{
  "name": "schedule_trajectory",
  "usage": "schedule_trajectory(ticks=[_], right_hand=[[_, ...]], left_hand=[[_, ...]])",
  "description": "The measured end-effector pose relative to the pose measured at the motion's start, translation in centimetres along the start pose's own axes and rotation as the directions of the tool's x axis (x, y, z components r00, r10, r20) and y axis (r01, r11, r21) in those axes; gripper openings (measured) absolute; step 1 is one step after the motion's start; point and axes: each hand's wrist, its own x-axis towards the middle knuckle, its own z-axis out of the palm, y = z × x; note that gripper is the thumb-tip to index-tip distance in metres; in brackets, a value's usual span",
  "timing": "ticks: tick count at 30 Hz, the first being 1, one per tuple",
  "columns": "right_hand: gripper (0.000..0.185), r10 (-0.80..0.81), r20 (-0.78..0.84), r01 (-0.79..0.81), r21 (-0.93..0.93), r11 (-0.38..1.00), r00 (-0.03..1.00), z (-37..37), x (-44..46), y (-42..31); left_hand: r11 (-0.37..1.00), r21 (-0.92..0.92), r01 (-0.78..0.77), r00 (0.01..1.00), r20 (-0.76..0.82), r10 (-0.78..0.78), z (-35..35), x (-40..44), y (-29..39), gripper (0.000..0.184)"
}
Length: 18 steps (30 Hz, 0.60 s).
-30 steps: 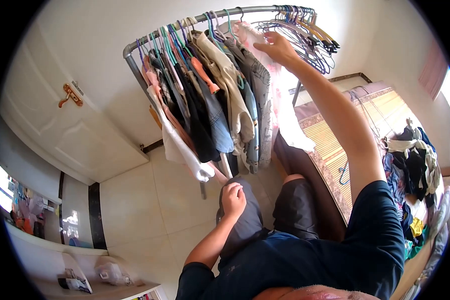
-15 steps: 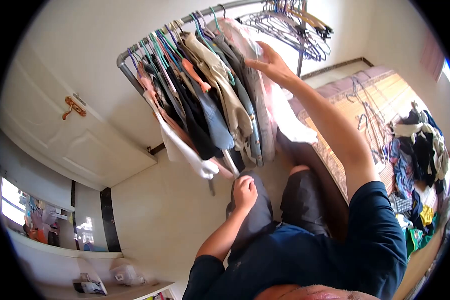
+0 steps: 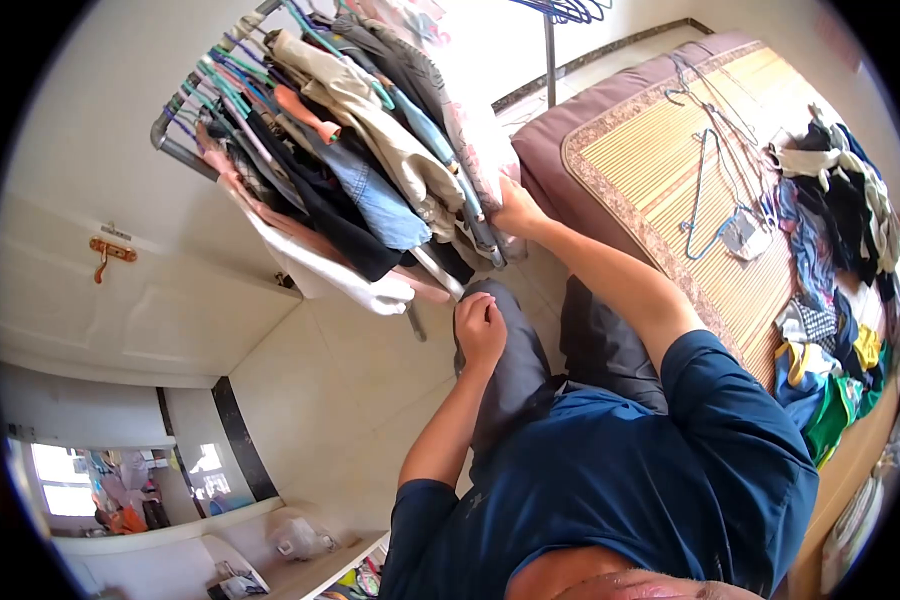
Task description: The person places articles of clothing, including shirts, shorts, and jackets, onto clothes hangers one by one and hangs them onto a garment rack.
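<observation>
My right hand (image 3: 520,210) is at the lower edge of a pink-and-white patterned garment (image 3: 467,115) on the rack. Its fingers look closed on the cloth, and part of them is hidden. My left hand (image 3: 480,328) lies on my left thigh with its fingers curled in, and nothing shows in it. Beside the patterned garment hang a beige garment (image 3: 375,120), a blue denim garment (image 3: 375,195) and a black one (image 3: 345,235). An orange piece (image 3: 308,115) hangs among them.
A metal clothes rack (image 3: 182,155) carries the clothes. On the right, a bed with a bamboo mat (image 3: 630,150) bears loose hangers (image 3: 705,190) and a heap of clothes (image 3: 840,250). A white door (image 3: 100,310) stands left, above a shelf unit (image 3: 160,540).
My right hand has moved down from the upper part of the pink-and-white garment to its lower edge. The view has shifted, showing more of the bed. My left hand stays on my thigh.
</observation>
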Motion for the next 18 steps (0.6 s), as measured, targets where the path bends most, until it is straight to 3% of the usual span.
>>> schedule_trajectory(ticks=[3, 6, 7, 10, 11, 12, 15, 18], right_hand=[[0.085, 0.193, -0.124, -0.185, 0.073, 0.98, 0.973, -0.1, -1.4, 0.4], [0.072, 0.084, -0.277, -0.039, 0.163, 0.986, 0.957, -1.0, -1.6, 1.7], [0.052, 0.058, -0.366, 0.037, 0.247, 0.968, 0.929, -1.1, -1.1, 1.8], [0.04, 0.018, -0.414, 0.11, 0.282, 0.953, 0.91, -2.4, 0.6, 1.3], [0.034, 0.039, -0.44, 0.06, 0.209, 0.976, 0.897, -2.0, 1.0, 1.0], [0.042, 0.056, -0.326, 0.041, 0.284, 0.958, 0.944, -0.9, 1.9, 2.6], [0.051, 0.067, -0.362, -0.022, 0.128, 0.992, 0.93, 0.7, 0.3, 3.1], [0.079, 0.206, -0.114, -0.191, 0.131, 0.973, 0.972, 0.4, -3.9, 4.6]], left_hand=[[1.0, -0.024, 0.017, 1.0, -0.001, -0.017, -0.2, 0.1, -0.1, 0.009], [1.0, -0.016, 0.012, 1.0, 0.011, -0.012, -0.4, 0.1, -0.6, 0.008], [1.0, -0.009, -0.004, 1.0, 0.012, 0.004, -0.3, 0.2, -0.6, 0.008], [1.0, 0.017, 0.009, 0.999, 0.032, -0.009, 0.0, 0.3, -0.2, 0.008], [0.999, 0.028, 0.033, 0.998, 0.046, -0.034, 0.3, 0.4, 0.2, 0.008], [1.0, -0.001, 0.029, 0.998, 0.059, -0.029, 0.5, 0.5, 0.0, 0.009], [0.999, 0.033, 0.007, 0.995, 0.096, -0.01, 1.4, 0.3, -0.7, 0.011], [0.998, 0.035, 0.061, 0.991, 0.115, -0.065, 2.3, 0.0, -2.1, 0.011]])
